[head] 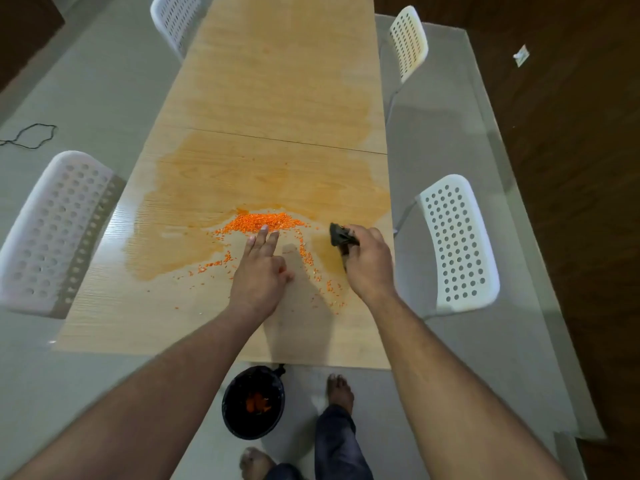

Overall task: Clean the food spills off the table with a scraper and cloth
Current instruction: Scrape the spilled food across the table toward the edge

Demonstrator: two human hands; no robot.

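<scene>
Left edge of the table (104, 327): wet orange stain (194, 188) spreads across the middle, not wiped yet. No cloth in view. Centre: orange crumbs (263, 221) gathered in a heap, looser trails of them running back toward you on both sides. Your left hand (259, 275) rests on the table, two fingers straight out touching the heap's near edge, holding nothing. Right of it, your right hand (367, 261) has its grip closed round a dark scraper (341, 235), near the table's right edge. Bin (254, 401) on the floor below already holds some orange bits. Looks roughly partway: scraping underway, heap, strays and wiping left.
</scene>
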